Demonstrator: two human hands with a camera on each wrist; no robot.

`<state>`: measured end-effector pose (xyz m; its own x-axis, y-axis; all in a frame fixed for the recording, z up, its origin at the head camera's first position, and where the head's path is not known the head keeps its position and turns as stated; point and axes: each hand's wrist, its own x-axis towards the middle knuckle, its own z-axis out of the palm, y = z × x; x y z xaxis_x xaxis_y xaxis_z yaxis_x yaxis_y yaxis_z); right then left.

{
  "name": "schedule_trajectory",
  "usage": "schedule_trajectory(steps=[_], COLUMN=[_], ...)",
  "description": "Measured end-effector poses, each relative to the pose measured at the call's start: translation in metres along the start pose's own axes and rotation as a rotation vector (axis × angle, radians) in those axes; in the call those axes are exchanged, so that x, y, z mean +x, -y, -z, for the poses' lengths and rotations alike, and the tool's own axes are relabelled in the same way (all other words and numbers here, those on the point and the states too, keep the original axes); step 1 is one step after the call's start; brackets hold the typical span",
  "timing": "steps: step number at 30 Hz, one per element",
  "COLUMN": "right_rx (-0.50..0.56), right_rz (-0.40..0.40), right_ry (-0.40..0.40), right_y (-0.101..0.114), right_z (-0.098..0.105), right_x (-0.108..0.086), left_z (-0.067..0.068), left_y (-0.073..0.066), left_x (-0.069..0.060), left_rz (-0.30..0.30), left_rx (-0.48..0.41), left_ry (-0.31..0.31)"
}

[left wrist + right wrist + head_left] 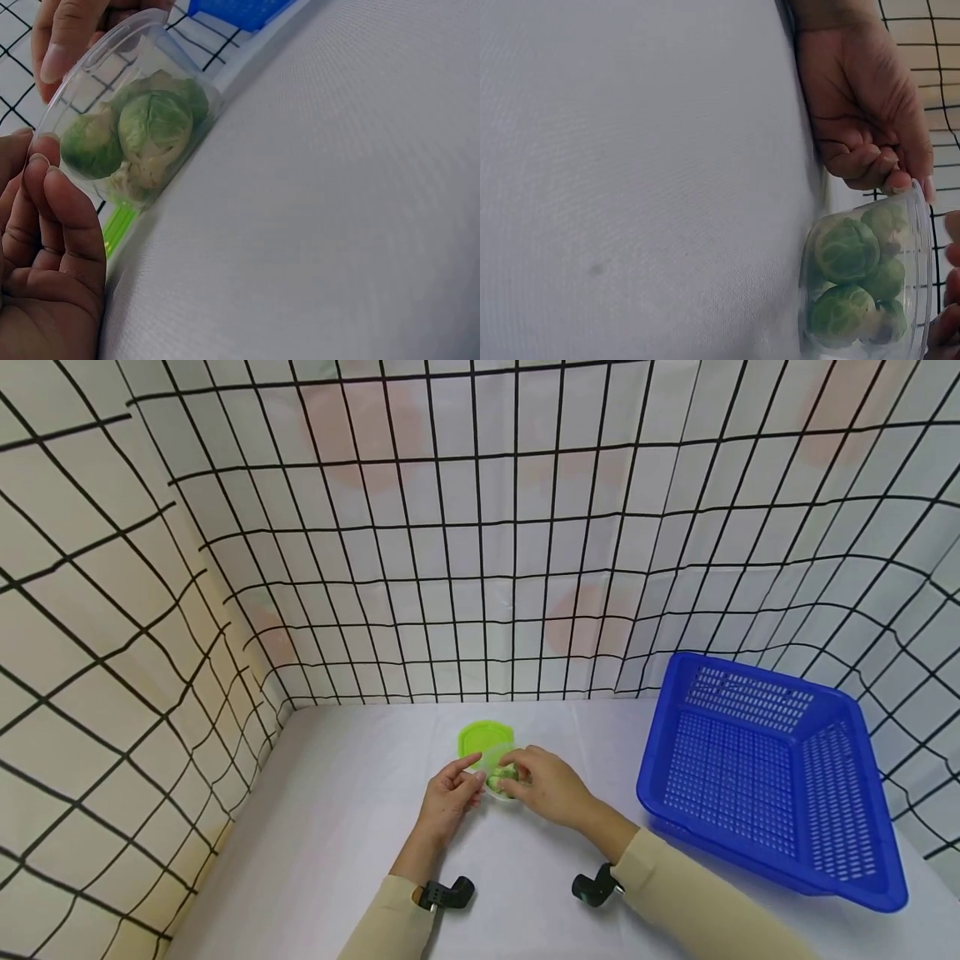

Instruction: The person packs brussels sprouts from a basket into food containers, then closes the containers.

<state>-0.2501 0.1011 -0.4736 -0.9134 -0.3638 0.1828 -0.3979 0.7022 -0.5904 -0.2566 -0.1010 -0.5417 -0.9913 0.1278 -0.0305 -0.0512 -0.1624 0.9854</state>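
Note:
A clear plastic tub (pixel 191 71) holding several green Brussels sprouts (pixel 155 127) stands on the white tabletop. At its left side my left hand (pixel 446 797) pinches the rim between thumb and fingertips. My right hand (pixel 553 787) arches over the tub's opening from the right, thumb and fingers apart above the sprouts. No sprout shows between those fingers, though the fingertips are partly hidden behind the rim in the right wrist view. Just behind the tub lies a lime-green lid (pixel 480 737), with the tub covering part of its near edge.
A large blue plastic basket (pixel 731 768) stands on the right of the white table (pixel 315 827). Black wire grid panels (pixel 480 527) rise along the back and both sides, with pale sheeting behind them. Each wrist carries a small black camera (pixel 453 893).

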Motion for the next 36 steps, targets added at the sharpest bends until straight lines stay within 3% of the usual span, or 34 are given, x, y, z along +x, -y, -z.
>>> schedule_trajectory(steps=[4, 9, 14, 17, 19, 21, 24, 26, 30, 33, 36], right_rx=[0.143, 0.299, 0.367, 0.350, 0.356, 0.381, 0.406, 0.385, 0.309, 0.273, 0.264], right_rz=[-0.037, -0.182, -0.336, -0.402, -0.437, -0.460, -0.467, -0.462, -0.488, -0.520, -0.543], right_ry=[-0.081, -0.206, -0.328, -0.355, -0.323, -0.269, -0.175, -0.123, -0.055, -0.008, 0.044], right_y=[-0.008, -0.020, -0.039, -0.055, -0.065, -0.073, -0.081, -0.083, -0.080, -0.078, -0.076], right_z=[0.001, 0.003, 0.004, 0.002, 0.001, -0.001, -0.004, -0.007, -0.012, -0.014, -0.013], right_x=[0.003, 0.009, 0.016, 0.020, 0.022, 0.026, 0.035, 0.043, 0.058, 0.066, 0.072], left_z=[0.002, 0.003, 0.001, -0.002, -0.003, -0.003, 0.001, 0.004, 0.008, 0.008, 0.007], left_y=[0.000, -0.002, 0.000, 0.000, -0.001, -0.005, -0.016, -0.025, -0.042, -0.050, -0.053], left_x=[-0.002, -0.005, -0.005, -0.003, -0.001, 0.004, 0.014, 0.022, 0.036, 0.043, 0.048], left_rz=[0.007, 0.006, 0.010, 0.030, 0.033, 0.024, 0.003, 0.022, 0.143, 0.254, 0.316], left_rx=[0.002, -0.009, 0.010, 0.010, 0.041, 0.125, 0.335, 0.482, 0.650, 0.700, 0.728], left_ry=[-0.005, -0.020, -0.078, -0.109, -0.155, -0.242, -0.386, -0.432, -0.372, -0.321, -0.301])
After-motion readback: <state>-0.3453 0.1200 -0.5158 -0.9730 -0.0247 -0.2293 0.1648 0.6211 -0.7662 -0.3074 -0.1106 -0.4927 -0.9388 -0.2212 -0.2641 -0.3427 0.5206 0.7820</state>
